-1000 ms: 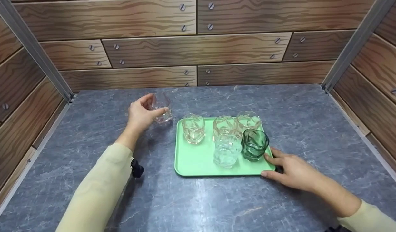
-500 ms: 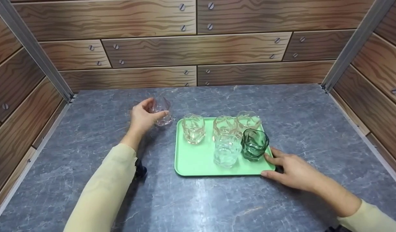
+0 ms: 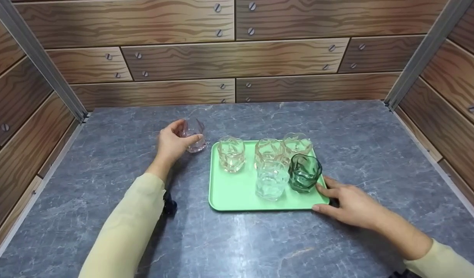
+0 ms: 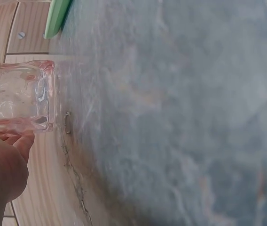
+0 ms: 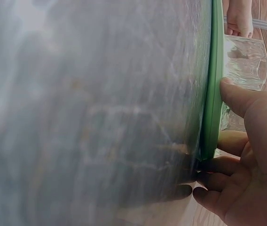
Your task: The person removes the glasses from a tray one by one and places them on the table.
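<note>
My left hand (image 3: 172,143) grips a pale pink faceted drinking glass (image 3: 195,139), thumb on its near side. In the left wrist view the glass (image 4: 23,96) is upright, its base right at the tabletop. To its right lies a light green tray (image 3: 233,195) with several drinking glasses on it. My right hand (image 3: 352,204) holds the tray's near right corner; in the right wrist view the thumb lies on the green rim (image 5: 213,89) and the other fingers curl by the corner. A dark green glass (image 3: 305,173) stands on the tray beside that hand.
Also on the tray are a clear glass (image 3: 232,156) at the back left, a bluish clear glass (image 3: 271,183) near the middle front, and two clear glasses at the back right. Wood-patterned panels (image 3: 237,60) enclose the grey marbled table (image 3: 237,247) at back and sides.
My left hand has lowered the pink glass and drawn it slightly nearer, beside the tray. The right hand and the tray stay where they were.
</note>
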`<state>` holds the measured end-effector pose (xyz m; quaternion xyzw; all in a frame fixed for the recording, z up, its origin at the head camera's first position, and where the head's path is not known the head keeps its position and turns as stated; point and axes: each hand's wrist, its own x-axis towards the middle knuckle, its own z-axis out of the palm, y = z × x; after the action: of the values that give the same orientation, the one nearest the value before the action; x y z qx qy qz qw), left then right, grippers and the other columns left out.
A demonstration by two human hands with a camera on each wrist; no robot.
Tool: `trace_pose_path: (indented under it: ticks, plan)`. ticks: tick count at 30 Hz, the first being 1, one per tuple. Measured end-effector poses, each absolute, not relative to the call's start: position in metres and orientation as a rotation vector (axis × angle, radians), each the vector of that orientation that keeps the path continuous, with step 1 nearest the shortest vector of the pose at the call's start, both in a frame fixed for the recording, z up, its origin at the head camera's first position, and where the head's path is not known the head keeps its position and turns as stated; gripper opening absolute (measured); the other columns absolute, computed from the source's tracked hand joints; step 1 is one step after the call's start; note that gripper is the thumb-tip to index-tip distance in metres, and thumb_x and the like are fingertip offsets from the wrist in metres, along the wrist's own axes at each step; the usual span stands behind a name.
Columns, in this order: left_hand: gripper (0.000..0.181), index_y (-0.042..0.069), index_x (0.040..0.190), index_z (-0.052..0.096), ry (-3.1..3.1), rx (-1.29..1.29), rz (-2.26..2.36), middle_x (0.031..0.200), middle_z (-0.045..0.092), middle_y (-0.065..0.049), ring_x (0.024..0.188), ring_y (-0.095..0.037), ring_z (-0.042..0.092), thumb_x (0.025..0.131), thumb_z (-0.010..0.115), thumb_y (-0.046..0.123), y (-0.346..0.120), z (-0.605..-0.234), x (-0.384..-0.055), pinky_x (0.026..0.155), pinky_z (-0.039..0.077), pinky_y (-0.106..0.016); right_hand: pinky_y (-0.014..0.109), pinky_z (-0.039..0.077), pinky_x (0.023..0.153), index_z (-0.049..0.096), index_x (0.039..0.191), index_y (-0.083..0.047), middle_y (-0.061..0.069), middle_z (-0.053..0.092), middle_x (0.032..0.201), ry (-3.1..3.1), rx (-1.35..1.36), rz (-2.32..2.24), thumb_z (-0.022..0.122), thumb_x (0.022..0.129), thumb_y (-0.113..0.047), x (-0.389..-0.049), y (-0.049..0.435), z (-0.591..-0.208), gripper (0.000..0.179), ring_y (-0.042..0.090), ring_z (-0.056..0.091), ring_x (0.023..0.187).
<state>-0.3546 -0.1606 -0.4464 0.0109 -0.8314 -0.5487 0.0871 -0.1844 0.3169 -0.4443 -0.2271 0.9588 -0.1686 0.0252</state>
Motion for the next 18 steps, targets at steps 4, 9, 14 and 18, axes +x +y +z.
trace_pose_path:
  ticks: [4, 9, 14, 18]
  plan:
    - [0.086, -0.001, 0.151, 0.055, -2.458, 0.031, -1.655, 0.149, 0.061, -0.019, 0.138, -0.028, 0.057, 0.08, 0.096, 0.024, -0.16, -0.447, -0.354, 0.116, 0.046, -0.037, 0.068, 0.044, 0.109, 0.062, 0.144, 0.002, 0.036, 0.044, 0.154, 2.964, -0.711, -0.529, 0.069, 0.098, -0.06, -0.185, 0.317, -0.444, 0.077, 0.058, 0.053, 0.132]
    - [0.087, -0.001, 0.152, 0.054, -2.483, 0.025, -1.655, 0.15, 0.059, -0.019, 0.14, -0.028, 0.055, 0.081, 0.095, 0.025, -0.161, -0.446, -0.354, 0.117, 0.045, -0.037, 0.068, 0.044, 0.109, 0.062, 0.144, 0.002, 0.037, 0.044, 0.154, 2.959, -0.702, -0.53, 0.068, 0.098, -0.061, -0.185, 0.317, -0.444, 0.078, 0.058, 0.053, 0.132]
    - [0.097, 0.0, 0.16, 0.042, -2.534, -0.017, -1.662, 0.16, 0.049, -0.02, 0.148, -0.031, 0.046, 0.084, 0.094, 0.029, -0.165, -0.442, -0.351, 0.121, 0.041, -0.038, 0.069, 0.043, 0.109, 0.06, 0.145, 0.001, 0.037, 0.043, 0.155, 2.956, -0.688, -0.519, 0.067, 0.098, -0.063, -0.185, 0.316, -0.445, 0.08, 0.059, 0.052, 0.132]
    - [0.104, 0.004, 0.166, 0.033, -2.584, -0.048, -1.596, 0.168, 0.036, -0.019, 0.154, -0.034, 0.035, 0.086, 0.091, 0.037, -0.168, -0.434, -0.342, 0.124, 0.035, -0.041, 0.069, 0.042, 0.11, 0.06, 0.145, 0.002, 0.036, 0.043, 0.155, 2.953, -0.673, -0.524, 0.066, 0.098, -0.064, -0.184, 0.316, -0.445, 0.081, 0.059, 0.051, 0.133]
